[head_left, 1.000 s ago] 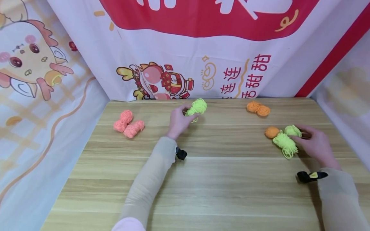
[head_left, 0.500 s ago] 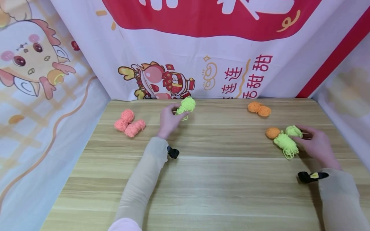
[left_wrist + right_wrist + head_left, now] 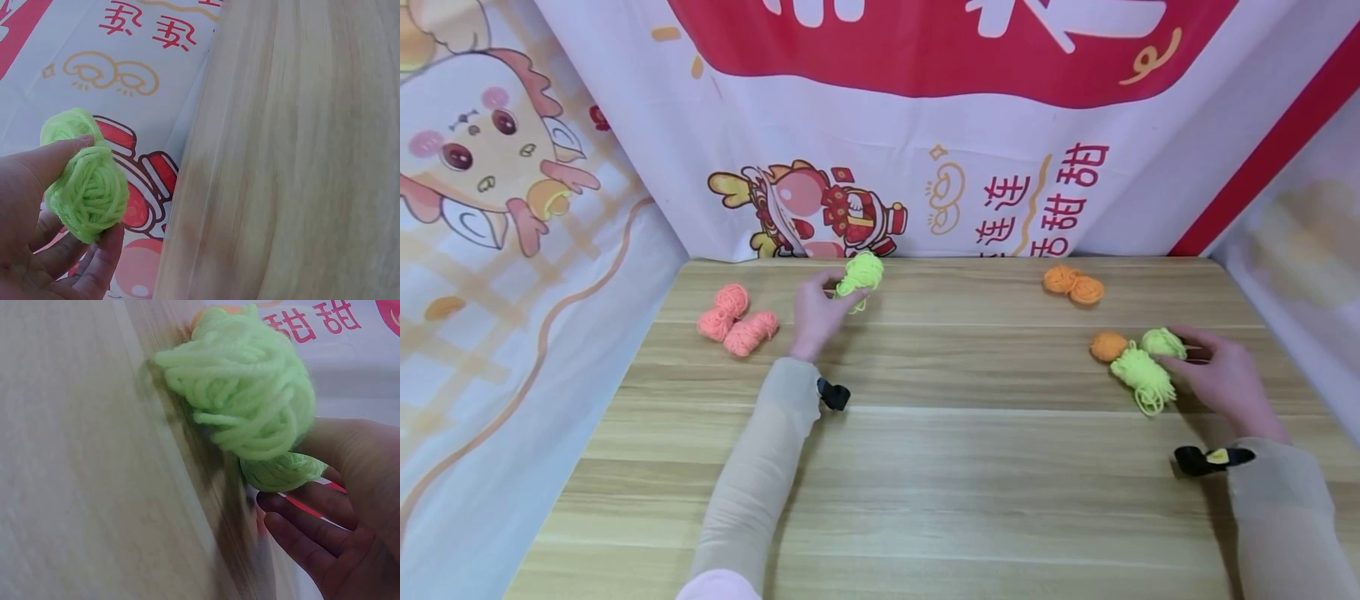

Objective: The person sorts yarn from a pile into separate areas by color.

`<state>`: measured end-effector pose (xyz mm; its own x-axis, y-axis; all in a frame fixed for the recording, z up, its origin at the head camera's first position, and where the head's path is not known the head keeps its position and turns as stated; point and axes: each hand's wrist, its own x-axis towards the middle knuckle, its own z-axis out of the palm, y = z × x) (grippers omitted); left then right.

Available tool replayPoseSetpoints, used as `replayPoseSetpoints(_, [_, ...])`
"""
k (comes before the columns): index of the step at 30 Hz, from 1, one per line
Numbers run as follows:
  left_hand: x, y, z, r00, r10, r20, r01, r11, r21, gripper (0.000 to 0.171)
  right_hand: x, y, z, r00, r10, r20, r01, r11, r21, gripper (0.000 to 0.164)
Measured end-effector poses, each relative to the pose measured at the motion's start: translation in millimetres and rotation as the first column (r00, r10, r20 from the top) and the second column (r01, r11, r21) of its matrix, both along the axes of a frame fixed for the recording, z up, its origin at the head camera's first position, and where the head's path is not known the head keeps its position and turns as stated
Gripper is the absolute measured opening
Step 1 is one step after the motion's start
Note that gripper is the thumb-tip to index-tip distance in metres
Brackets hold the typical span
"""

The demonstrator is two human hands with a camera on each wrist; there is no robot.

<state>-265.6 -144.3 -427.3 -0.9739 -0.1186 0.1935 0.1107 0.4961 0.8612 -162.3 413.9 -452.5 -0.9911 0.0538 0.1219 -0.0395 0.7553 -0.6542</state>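
In the head view my left hand (image 3: 818,312) pinches a lime-green yarn bundle (image 3: 861,273) above the back of the table. The left wrist view shows this bundle (image 3: 90,187) as two wound lobes, with the thumb across its middle and fingers beneath. My right hand (image 3: 1221,371) holds a second lime-green yarn bundle (image 3: 1142,375) at the right, between thumb and fingers. Loose loops hang from its near end; in the right wrist view its strands (image 3: 250,387) hide part of the thumb. An orange yarn ball (image 3: 1108,346) lies right beside it.
Pink yarn bundles (image 3: 737,321) lie on the wooden table (image 3: 925,492) at the back left. A two-lobed orange yarn bundle (image 3: 1072,285) sits near the back edge on the right. A printed cloth (image 3: 880,125) hangs behind the table.
My left hand has moved left with its green yarn bundle, toward the pink bundles. The right hand keeps its place on the other green bundle.
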Motion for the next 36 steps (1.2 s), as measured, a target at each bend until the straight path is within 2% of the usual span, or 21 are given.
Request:
replayPoseSetpoints(5, [0.1, -8, -1.9, 0.998, 0.017, 0.053, -0.017, 1.000, -0.013, 0.052, -0.4, 1, -0.4, 1.000, 0.005, -0.011, -0.005, 1.000, 0.005, 0.061])
replayPoseSetpoints(13, [-3.9, -21, -11.2, 0.995, 0.029, 0.100, -0.029, 1.000, -0.004, 0.052, -0.4, 2, 0.6, 1.000, 0.013, -0.021, -0.012, 1.000, 0.014, 0.059])
replayPoseSetpoints(22, [-4.8, -27, -16.1, 0.985, 0.070, 0.158, -0.058, 0.995, -0.083, 0.053, -1.2, 2, 0.8, 1.000, 0.012, -0.007, -0.011, 1.000, 0.025, 0.059])
replayPoseSetpoints(32, [-7.0, -32, -22.8, 0.974, 0.081, 0.212, -0.052, 0.989, -0.141, 0.059, -1.8, -1, 4.4, 1.000, 0.023, 0.001, -0.023, 0.998, 0.050, 0.056])
replayPoseSetpoints(36, [-6.3, -32, -22.9, 0.972, 0.077, 0.221, -0.049, 0.990, -0.129, 0.061, -3.4, -2, 5.4, 0.999, 0.039, 0.003, -0.039, 0.997, 0.060, 0.054])
